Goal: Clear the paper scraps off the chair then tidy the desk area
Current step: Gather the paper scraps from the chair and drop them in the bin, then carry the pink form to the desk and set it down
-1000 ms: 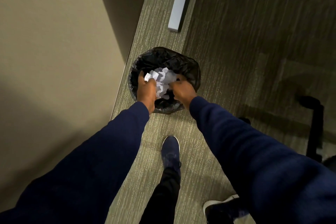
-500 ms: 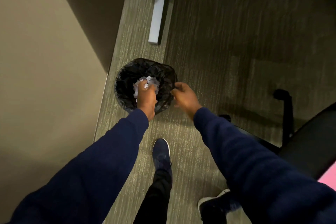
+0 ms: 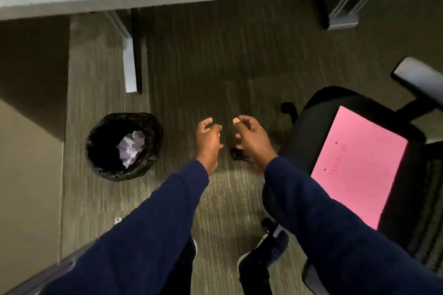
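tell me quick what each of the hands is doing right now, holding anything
Left hand: open, fingers loosely curled, holding nothing.
Right hand: open, fingers loosely curled, holding nothing.

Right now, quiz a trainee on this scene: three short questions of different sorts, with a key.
1. True or false: the crumpled white paper scraps lie inside the round black-lined waste bin.
2. What lies on the black office chair's seat? A) flat pink sheet B) mug C) keyboard
3. Fill in: the left hand and right hand hold ____.

Key: 1 true; 2 A, the flat pink sheet; 3 nothing.
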Available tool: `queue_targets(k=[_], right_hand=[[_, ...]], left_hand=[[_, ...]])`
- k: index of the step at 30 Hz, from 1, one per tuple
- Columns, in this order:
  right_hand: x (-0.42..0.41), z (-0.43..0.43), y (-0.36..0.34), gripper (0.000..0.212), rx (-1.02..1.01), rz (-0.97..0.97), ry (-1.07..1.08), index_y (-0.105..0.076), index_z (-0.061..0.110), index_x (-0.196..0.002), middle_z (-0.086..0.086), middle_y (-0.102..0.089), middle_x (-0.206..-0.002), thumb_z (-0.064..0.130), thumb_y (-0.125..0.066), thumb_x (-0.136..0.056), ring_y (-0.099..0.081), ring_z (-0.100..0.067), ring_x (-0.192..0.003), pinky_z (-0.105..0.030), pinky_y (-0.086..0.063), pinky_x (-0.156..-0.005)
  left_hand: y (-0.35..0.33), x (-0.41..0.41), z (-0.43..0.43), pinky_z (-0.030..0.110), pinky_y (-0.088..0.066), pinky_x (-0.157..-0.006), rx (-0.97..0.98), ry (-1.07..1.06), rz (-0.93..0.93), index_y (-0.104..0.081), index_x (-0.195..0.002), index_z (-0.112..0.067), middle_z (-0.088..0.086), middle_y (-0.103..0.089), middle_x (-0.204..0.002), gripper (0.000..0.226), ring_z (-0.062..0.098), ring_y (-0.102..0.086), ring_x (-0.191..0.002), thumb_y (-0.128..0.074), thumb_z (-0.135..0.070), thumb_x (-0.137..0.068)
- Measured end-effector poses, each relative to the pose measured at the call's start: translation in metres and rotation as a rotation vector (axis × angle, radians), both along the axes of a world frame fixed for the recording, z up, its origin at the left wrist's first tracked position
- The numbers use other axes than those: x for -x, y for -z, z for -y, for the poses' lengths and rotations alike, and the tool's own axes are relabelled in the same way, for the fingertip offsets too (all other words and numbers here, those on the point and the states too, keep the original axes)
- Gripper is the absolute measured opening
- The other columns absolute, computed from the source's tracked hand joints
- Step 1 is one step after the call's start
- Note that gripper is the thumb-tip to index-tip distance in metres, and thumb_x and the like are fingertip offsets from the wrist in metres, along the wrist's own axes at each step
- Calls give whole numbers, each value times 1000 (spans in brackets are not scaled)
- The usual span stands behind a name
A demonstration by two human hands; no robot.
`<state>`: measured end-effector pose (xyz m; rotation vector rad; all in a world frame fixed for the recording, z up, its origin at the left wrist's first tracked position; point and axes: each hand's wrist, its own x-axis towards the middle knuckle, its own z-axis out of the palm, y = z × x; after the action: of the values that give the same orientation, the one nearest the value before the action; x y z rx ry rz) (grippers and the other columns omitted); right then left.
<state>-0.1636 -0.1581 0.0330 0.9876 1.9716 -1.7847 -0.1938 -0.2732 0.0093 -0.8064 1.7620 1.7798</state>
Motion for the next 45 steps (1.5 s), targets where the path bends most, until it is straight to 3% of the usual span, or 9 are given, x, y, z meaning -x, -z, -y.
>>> queue_targets(k=[9,13,20,23,27,32,36,40,45], right_hand=[[-112,-159,-16,42,-90,-2,236,-53,23,-130,12,-61,-108,51,-51,-99,-62,-16,-96,-51,-57,-93],[-160,-212,-6,46,-143,61,351,-49,25,-136,0,-58,-131,52,-49,-99,-59,-24,-115,-50,-51,-102],[-234,-267,30,60,-271,161,529,-41,23,-146,-4,-54,-139,53,-55,-96,-54,-22,-118,-35,-45,-97],[-260,-278,47,70,-321,251,573,-36,15,-152,-11,-46,-148,47,-60,-94,-48,-30,-132,-40,-41,-110],[-283,-281,61,62,-275,327,550,-45,17,-144,-11,-56,-138,45,-63,-92,-58,-32,-121,-47,-48,-105],[-284,-284,60,50,-250,308,572,-52,20,-135,-6,-64,-127,42,-64,-92,-64,-29,-110,-49,-55,-95],[-281,-288,50,53,-216,322,632,-49,18,-136,-9,-62,-131,42,-64,-92,-64,-26,-102,-35,-54,-83],[-276,-290,36,86,-217,348,716,-19,13,-157,-13,-38,-156,51,-61,-92,-46,-35,-136,-41,-42,-104],[-262,-287,4,85,-212,381,755,-24,14,-156,-15,-42,-153,60,-55,-92,-48,-37,-134,-44,-43,-103]], left_hand=[[-13,-82,-174,36,-50,-84,-34,285,9,-48,-138,-22,-6,-60,-106,39,7,-56,-88,-51,-18,-99],[0,-113,-225,31,-48,-74,0,352,12,-49,-137,-19,-7,-60,-101,39,5,-55,-83,-53,-16,-98],[30,-145,-266,43,-57,-89,238,527,23,-47,-138,-21,7,-65,-118,44,25,-67,-96,-55,-23,-95],[37,-155,-272,47,-56,-93,393,627,-14,-48,-137,-18,11,-58,-129,46,31,-65,-104,-56,-26,-93],[41,-161,-276,52,-53,-95,519,713,-33,-50,-133,-15,10,-52,-133,44,35,-60,-112,-56,-27,-91],[37,-160,-280,50,-58,-86,430,726,-31,-56,-104,-16,11,-64,-114,15,33,-66,-97,-49,-22,-92],[20,-161,-283,41,-60,-71,305,710,-36,-51,-91,-23,5,-68,-100,10,27,-69,-85,-43,-18,-96],[-2,-156,-280,34,-56,-64,277,714,-90,-52,-91,-26,2,-69,-97,15,25,-69,-83,-43,-17,-97],[-39,-137,-263,36,-59,-61,222,717,-100,-54,-94,-25,2,-71,-95,11,27,-72,-80,-44,-21,-96]])
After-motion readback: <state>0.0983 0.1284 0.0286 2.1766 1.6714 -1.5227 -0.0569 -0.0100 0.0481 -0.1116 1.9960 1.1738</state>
